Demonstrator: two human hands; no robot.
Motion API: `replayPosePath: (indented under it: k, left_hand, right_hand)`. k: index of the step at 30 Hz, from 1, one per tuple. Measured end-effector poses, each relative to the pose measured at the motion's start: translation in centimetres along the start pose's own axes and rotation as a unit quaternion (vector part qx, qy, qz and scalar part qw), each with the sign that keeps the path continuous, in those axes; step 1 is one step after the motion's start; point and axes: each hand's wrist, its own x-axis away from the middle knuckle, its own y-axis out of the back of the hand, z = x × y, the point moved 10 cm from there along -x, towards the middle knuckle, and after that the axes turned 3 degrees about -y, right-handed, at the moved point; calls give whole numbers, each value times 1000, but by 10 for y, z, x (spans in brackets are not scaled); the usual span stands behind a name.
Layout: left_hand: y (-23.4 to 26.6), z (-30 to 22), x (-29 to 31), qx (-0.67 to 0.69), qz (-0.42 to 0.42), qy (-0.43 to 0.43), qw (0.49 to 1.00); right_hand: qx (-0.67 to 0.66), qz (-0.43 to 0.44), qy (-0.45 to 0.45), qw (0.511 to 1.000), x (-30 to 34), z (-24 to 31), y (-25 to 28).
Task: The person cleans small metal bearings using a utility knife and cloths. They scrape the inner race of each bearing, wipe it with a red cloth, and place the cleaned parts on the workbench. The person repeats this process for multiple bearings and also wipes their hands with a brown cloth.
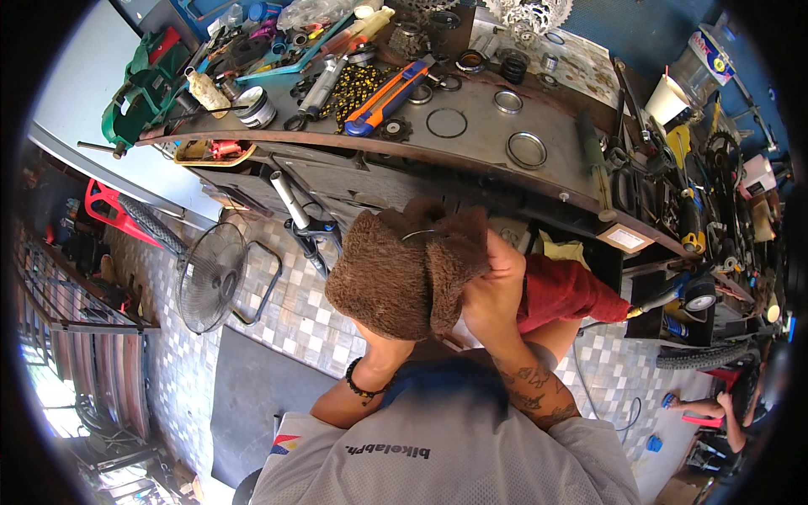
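A thick brown towel is bunched up in front of my chest, below the bench edge. My right hand grips its right side, fingers curled into the folds. My left hand is under the towel's lower left, holding it from below; its fingers are covered by the cloth. A thin shiny metal rim peeks out between the folds near the top; the rest of that piece is hidden. Beside my right hand, a red cloth lies over my right thigh.
Ahead, the metal workbench carries a bearing ring, a thin dark ring, an orange-and-blue utility knife, a yellow-black chain and an open tub. A fan stands left. Another person sits far right.
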Motion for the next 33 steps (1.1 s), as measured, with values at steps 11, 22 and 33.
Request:
replayPosePath:
  k: [11,22,33]
  left_hand:
    - [-6,-60,-24,-314,183,-115,925]
    - [-36,-71,-27,-463,245,-227,821]
    - [-45,-68,-34,-375,196,-203,883]
  right_hand:
    - [102,71,31,992,-8,16,15]
    - [265,105,88,954,-10,25,26]
    - [124,51,10,991,-11,3,39]
